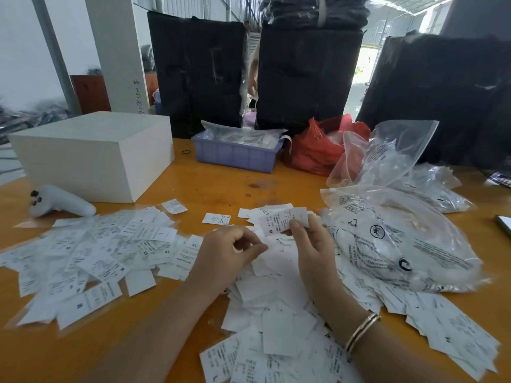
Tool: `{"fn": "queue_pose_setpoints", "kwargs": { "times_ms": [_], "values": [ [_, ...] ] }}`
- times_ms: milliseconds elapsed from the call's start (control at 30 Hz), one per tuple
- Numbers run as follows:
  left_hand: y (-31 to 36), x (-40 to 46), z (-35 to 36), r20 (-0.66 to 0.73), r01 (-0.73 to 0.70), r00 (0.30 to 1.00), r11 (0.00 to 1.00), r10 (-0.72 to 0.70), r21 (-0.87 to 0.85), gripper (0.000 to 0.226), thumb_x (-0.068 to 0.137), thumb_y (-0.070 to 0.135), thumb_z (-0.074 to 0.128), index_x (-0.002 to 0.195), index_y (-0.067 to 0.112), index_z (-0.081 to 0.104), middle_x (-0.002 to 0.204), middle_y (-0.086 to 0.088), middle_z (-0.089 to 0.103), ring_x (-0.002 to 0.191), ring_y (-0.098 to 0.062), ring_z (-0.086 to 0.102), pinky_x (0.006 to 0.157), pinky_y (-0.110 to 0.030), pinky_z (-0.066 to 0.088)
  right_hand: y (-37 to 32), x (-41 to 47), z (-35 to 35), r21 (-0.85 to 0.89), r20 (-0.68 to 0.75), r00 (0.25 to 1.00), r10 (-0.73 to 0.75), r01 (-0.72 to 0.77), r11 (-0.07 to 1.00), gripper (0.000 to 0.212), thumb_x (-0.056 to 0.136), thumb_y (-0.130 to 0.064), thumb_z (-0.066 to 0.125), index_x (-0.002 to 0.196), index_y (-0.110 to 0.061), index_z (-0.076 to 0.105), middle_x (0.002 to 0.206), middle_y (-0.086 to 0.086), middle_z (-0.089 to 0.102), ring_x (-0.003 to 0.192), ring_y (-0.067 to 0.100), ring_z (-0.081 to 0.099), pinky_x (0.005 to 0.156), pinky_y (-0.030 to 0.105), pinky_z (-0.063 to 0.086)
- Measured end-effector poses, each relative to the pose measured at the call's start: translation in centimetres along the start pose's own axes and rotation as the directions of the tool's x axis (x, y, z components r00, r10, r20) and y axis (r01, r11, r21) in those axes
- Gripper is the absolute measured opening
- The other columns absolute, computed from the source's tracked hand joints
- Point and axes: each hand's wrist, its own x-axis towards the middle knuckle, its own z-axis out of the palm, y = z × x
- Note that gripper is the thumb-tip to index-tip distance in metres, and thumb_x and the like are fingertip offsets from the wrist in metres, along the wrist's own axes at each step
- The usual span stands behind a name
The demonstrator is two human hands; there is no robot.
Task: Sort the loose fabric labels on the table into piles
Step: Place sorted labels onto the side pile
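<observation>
The right hand [309, 241] pinches a small stack of labels [284, 219], held up just past the big heap [271, 294] on the tabletop [226, 186]. The left hand [226, 252], curled, holds nothing. Read the size letter first, then drop it on the matching pile.

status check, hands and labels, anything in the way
Right hand grip on labels. Left hand curled, empty. Loose label heap unsorted. Clear bags crowd right side.
</observation>
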Motion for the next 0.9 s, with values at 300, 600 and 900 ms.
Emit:
{"fn": "queue_pose_setpoints", "kwargs": {
  "times_ms": [300, 600, 900],
  "values": [
    [-0.29, 0.05, -0.18, -0.108, -0.11, 0.987, 0.988, 0.122, 0.105, 0.011, 0.074, 0.024, 0.079, 0.075, 0.016, 0.071, 0.066, 0.009, 0.061, 0.066, -0.006, 0.052, 0.059, -0.013, 0.042, -0.16, -0.07, -0.12, -0.094, -0.021, 0.998, -0.055, 0.052, 0.994, 0.023, 0.095, -0.009, 0.05, 0.078, -0.023, 0.056, 0.071, -0.014, 0.063, 0.071, 0.004, 0.058, 0.059, 0.022, 0.047],
    [-0.3, 0.06, -0.2, -0.158, -0.081, 0.982, 0.987, 0.102, 0.137, 0.012, 0.074, 0.027, 0.078, 0.074, 0.019, 0.069, 0.069, 0.017, 0.056, 0.064, -0.004, 0.053, 0.05, -0.011, 0.041, 0.55, -0.02, 0.03, -0.281, 0.011, 0.989, -0.145, 0.142, 0.949, 0.02, 0.095, -0.018, 0.051, 0.078, -0.01, 0.058, 0.078, 0.003, 0.063, 0.073, 0.02, 0.057, 0.05, 0.023, 0.04],
    [-0.4, 0.32, -0.36, -0.132, -0.051, 0.99, 0.999, 0.05, -0.005, 0.015, 0.078, 0.042, 0.065, 0.077, 0.028, 0.069, 0.077, 0.026, 0.057, 0.073, -0.004, 0.055, 0.055, -0.014, 0.045, 0.21, 0.23, -0.18, -0.42, 0.111, 0.907, -0.407, 0.414, 0.807, 0.014, 0.087, -0.025, 0.044, 0.074, -0.026, 0.041, 0.066, -0.026, 0.034, 0.065, 0.005, 0.033, 0.061, 0.019, 0.026]
  ]
}}
